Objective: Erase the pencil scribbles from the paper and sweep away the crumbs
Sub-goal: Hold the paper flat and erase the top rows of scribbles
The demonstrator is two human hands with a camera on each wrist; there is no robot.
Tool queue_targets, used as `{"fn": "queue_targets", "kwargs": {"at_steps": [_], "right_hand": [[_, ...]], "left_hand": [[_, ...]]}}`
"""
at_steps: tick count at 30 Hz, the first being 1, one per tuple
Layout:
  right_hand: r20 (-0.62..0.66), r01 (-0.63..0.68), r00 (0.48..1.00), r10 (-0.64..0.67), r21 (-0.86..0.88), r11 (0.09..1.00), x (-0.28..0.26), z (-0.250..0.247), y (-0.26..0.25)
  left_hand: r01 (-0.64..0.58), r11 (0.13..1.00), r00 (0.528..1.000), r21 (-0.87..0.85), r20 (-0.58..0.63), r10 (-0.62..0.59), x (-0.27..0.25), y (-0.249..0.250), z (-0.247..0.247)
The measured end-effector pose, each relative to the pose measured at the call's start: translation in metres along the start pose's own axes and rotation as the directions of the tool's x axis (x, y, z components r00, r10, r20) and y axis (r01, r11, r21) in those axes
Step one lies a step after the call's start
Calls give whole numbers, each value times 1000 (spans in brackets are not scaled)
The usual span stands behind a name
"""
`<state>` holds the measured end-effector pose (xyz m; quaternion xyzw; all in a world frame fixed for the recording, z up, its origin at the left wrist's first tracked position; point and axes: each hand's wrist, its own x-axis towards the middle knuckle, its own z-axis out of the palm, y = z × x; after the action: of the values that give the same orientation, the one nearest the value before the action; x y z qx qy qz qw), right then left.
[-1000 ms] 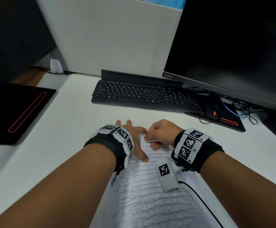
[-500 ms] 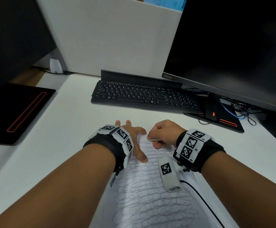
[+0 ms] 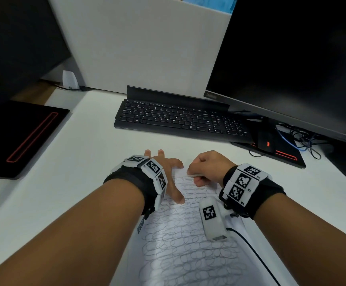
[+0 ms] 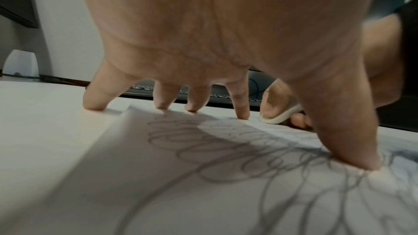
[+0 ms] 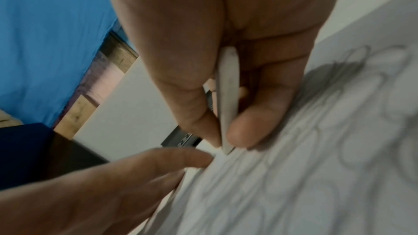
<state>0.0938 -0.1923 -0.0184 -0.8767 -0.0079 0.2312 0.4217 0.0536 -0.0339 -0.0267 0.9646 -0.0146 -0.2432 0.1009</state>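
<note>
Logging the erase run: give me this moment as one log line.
phase: erasing | left hand: spread, pressing paper | right hand: pinching eraser at top edge | scribbles: mostly remaining

keyboard (image 3: 180,120) key letters, wristband (image 3: 244,186) "r2"

We found the paper (image 3: 180,244) lying on the desk (image 3: 89,162) nearest the person, with the keyboard (image 3: 180,120) behind it. The monitor (image 3: 292,58) stood behind and to the right of the keyboard, the mouse (image 3: 266,141) just right of the keyboard. The left hand (image 3: 168,174) rested on the paper's far left corner, the right hand (image 3: 207,168) just beside it, holding the eraser (image 3: 195,174) against the paper's far edge.
</note>
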Motion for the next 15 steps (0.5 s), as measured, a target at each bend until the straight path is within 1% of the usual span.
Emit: {"fn": "queue_targets", "kwargs": {"at_steps": [2,4,8,15], "right_hand": [[-44,2,999,-3,-14,1000,1,-4,0],[-60,1,998,-3,-28,1000,1,-5,-1],[-61,-1,998,2,16,1000,1,-3,1],[-47,2,999,-2,-10,1000,2,-7,2]], "left_hand": [[2,1000,1000,5,-5,-2,-1,1,1],[5,1000,1000,11,-1,-5,-2,1,0],[-6,999,1000,33,-14,7,-1,8,-5],[-14,1000,1000,-15,-19,14,2,14,2]]}}
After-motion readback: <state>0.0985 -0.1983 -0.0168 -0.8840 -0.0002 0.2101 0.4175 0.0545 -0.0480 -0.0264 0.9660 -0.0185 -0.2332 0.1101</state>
